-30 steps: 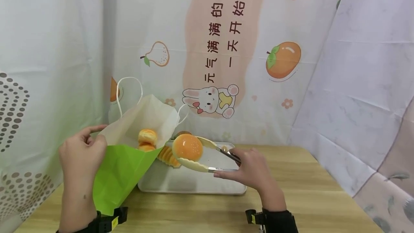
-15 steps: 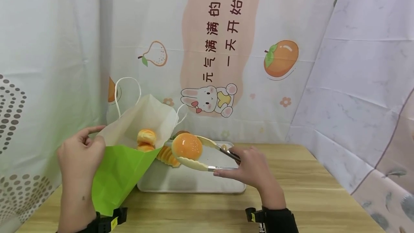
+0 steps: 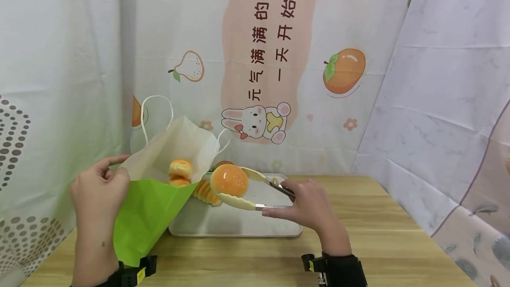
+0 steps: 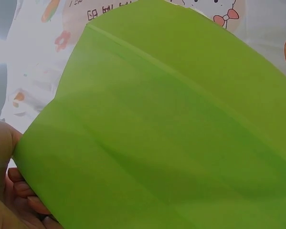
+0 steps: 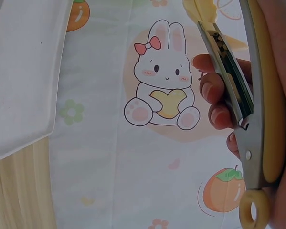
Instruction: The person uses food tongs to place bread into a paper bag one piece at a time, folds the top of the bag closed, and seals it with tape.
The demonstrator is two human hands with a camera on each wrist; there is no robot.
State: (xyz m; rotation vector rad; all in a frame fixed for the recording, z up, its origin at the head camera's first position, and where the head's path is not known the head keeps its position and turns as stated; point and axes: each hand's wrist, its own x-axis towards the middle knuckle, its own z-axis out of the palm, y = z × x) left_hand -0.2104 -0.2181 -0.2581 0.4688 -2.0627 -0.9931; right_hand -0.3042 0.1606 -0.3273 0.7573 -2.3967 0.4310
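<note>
My left hand (image 3: 99,194) pinches the rim of a green paper bag (image 3: 149,216) with a pale inside and white cord handles. The bag leans with its mouth tilted to the right; two small golden bread rolls (image 3: 180,169) show inside it. In the left wrist view the green side (image 4: 157,124) hides most of the scene. My right hand (image 3: 312,209) grips a pair of metal tongs (image 3: 275,207) with cream scalloped tips. Between those tips sits a round sesame bun (image 3: 229,180), close to the bag's mouth. The right wrist view shows fingers (image 5: 213,90) curled round the tongs' handles.
A white tray (image 3: 239,228) lies on the wooden table (image 3: 382,234) below the bun. On it, partly behind the bag, is a ridged, croissant-like bread (image 3: 206,193). A brownish item (image 3: 224,163) is mostly hidden behind the bun. Printed cloth (image 3: 259,56) hangs close behind.
The head view has shifted slightly. Both hands, the bag, the tongs and the bun keep nearly the same places relative to one another.
</note>
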